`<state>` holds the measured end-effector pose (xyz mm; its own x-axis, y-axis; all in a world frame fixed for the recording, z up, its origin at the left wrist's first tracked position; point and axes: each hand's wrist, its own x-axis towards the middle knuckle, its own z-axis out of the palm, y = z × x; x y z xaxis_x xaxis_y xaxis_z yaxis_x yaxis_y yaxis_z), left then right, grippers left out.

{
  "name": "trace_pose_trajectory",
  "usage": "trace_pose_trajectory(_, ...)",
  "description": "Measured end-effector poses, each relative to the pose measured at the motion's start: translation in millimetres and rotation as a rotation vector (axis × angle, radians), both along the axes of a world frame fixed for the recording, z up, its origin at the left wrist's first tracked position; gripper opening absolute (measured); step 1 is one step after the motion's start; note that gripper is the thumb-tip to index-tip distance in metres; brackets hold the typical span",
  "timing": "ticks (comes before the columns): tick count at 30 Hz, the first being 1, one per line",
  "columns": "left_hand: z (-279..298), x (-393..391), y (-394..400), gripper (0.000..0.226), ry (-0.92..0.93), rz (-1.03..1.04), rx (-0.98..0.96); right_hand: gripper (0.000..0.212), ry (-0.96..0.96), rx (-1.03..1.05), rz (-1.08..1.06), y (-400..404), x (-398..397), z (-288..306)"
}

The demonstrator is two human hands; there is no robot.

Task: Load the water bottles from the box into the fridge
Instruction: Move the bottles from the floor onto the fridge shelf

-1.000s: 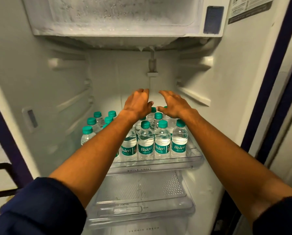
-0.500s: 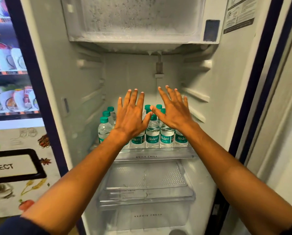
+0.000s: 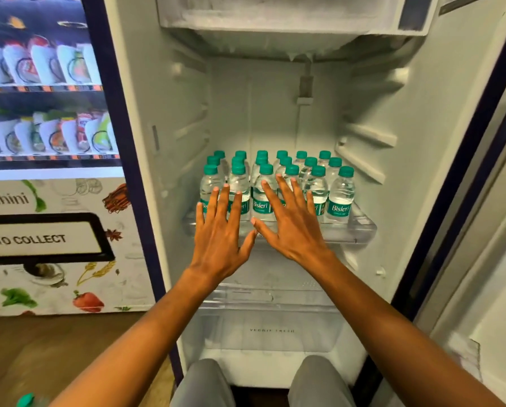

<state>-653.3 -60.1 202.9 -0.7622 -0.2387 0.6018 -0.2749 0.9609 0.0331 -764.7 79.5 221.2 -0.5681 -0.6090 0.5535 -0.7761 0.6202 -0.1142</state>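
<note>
On the clear fridge shelf (image 3: 360, 227), the Bisleri water bottles (image 3: 341, 192) all stand upright, long axis vertical, teal caps up, labels facing out. Six in the front row; I count about eighteen caps, three rows deep, though the rear ones overlap. Left hand (image 3: 221, 230) and right hand (image 3: 290, 221) both hang in front of the pack, palms forward, fingers spread wide and straight, gripping nothing; contact with the bottles I cannot tell. Below sits the crisper drawer (image 3: 272, 333). A snack vending machine (image 3: 49, 142) stands left of the fridge (image 3: 407, 127).
</note>
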Motion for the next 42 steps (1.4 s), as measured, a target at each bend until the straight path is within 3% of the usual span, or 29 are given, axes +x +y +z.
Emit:
trace_pose_trajectory(17,-110,118,15,0.079,-0.024,0.027,0.228,0.079,-0.16,0.004,0.229,-22,101,-122)
trace_pose_trajectory(29,-184,234,-33,0.083,-0.123,0.376,0.425,0.077,-0.293,0.167,0.548,-103,206,-191)
trace_pose_trajectory(42,-267,341,-93,0.085,-0.32,0.688,0.548,0.079,-0.416,0.496,0.711,-204,294,-262)
